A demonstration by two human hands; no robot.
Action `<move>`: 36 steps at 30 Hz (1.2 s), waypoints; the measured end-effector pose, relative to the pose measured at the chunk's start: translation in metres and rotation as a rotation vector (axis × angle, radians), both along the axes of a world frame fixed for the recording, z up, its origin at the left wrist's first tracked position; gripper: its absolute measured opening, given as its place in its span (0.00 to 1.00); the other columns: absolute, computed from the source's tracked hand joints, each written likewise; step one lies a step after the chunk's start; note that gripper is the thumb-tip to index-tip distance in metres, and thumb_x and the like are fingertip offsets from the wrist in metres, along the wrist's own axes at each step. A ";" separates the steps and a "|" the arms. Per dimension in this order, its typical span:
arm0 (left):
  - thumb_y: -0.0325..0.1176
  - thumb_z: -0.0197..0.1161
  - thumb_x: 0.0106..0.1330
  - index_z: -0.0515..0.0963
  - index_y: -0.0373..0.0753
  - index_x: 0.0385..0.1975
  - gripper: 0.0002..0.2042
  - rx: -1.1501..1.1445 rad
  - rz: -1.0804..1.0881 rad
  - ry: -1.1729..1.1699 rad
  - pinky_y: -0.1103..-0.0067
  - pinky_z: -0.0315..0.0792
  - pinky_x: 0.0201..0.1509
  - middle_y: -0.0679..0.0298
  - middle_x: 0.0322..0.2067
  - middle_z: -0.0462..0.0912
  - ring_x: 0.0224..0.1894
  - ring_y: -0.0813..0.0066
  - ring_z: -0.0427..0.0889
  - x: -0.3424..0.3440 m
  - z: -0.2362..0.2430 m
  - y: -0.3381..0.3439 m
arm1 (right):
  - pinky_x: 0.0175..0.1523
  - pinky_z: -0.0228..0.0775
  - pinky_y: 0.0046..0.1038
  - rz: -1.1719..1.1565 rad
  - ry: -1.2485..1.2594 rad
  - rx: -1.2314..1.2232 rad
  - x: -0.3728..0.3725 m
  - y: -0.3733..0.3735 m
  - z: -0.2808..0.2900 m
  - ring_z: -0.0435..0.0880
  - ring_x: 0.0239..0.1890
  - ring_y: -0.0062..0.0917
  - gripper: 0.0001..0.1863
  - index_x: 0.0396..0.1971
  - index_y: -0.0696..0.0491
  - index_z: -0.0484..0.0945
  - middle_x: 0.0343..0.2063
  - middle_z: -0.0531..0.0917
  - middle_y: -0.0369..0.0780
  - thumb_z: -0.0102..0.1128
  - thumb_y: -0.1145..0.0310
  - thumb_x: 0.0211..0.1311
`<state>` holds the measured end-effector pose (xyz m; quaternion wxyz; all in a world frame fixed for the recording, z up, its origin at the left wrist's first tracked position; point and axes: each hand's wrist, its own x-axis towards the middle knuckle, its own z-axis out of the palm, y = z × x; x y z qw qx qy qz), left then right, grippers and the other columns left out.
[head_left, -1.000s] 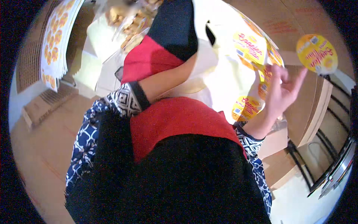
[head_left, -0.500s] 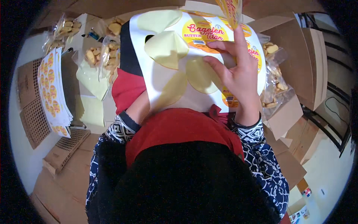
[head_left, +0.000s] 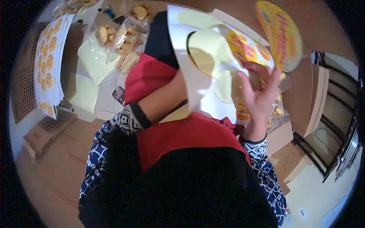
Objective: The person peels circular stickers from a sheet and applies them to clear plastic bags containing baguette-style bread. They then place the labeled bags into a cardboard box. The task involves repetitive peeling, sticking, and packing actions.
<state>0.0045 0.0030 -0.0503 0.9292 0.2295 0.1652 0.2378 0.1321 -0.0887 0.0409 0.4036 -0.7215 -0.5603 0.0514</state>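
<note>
A white sticker sheet (head_left: 195,85) with round label cut-outs lies tilted across my lap. Several spots show bare pale yellow backing, and some yellow-orange labels (head_left: 243,47) are still on it. A loose yellow sticker (head_left: 281,38) with red lettering clings to the raised index fingertip of my right hand (head_left: 260,93). The thumb of that hand stands apart, and its other fingers reach to the sheet beside a printed label. My left forearm (head_left: 163,98) passes beneath the sheet, which hides my left hand and its fingers.
Clear bags of biscuits (head_left: 127,40) lie at the far left, and more bags (head_left: 277,110) sit right of the sheet. A stack of printed sticker sheets (head_left: 47,64) stands at left near a phone (head_left: 119,95). Cardboard boxes (head_left: 300,91) and a black metal rack (head_left: 336,106) are at right.
The view has shifted. The sheet has tilted and its left edge has lifted. The loose sticker on my right index finger has swung to show its printed face, and the thumb has spread.
</note>
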 end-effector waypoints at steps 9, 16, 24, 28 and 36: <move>0.35 0.45 0.65 0.69 0.37 0.47 0.15 -0.001 0.044 -0.020 0.76 0.67 0.50 0.59 0.45 0.73 0.47 0.69 0.73 0.010 0.001 0.011 | 0.41 0.70 0.24 0.017 0.060 -0.004 -0.005 0.021 0.016 0.78 0.35 0.25 0.46 0.63 0.54 0.42 0.31 0.79 0.44 0.62 0.80 0.47; 0.36 0.45 0.65 0.69 0.37 0.48 0.15 -0.022 0.001 0.017 0.75 0.67 0.51 0.58 0.46 0.73 0.47 0.68 0.73 0.014 0.000 0.009 | 0.37 0.73 0.21 -0.040 0.270 -0.021 0.001 0.019 0.024 0.80 0.31 0.23 0.49 0.63 0.55 0.41 0.28 0.80 0.43 0.65 0.78 0.45; 0.37 0.45 0.64 0.69 0.37 0.48 0.16 -0.019 -0.035 0.060 0.75 0.66 0.51 0.57 0.46 0.72 0.48 0.68 0.72 0.011 0.001 0.002 | 0.35 0.72 0.19 -0.148 0.517 -0.178 0.009 0.018 0.025 0.80 0.29 0.21 0.48 0.61 0.60 0.44 0.26 0.80 0.42 0.66 0.80 0.43; 0.38 0.45 0.64 0.69 0.37 0.48 0.16 -0.023 -0.037 0.071 0.74 0.66 0.51 0.57 0.47 0.72 0.48 0.67 0.72 0.013 0.004 0.002 | 0.28 0.68 0.14 -0.192 0.505 -0.057 0.012 0.019 0.011 0.78 0.21 0.14 0.42 0.58 0.59 0.55 0.20 0.82 0.38 0.66 0.74 0.41; 0.39 0.45 0.64 0.69 0.37 0.48 0.17 -0.027 -0.032 0.103 0.74 0.66 0.52 0.56 0.48 0.72 0.49 0.67 0.72 0.009 0.008 0.001 | 0.31 0.71 0.18 -0.231 0.280 -0.136 0.010 0.025 0.014 0.80 0.24 0.17 0.41 0.60 0.58 0.53 0.21 0.81 0.38 0.64 0.77 0.43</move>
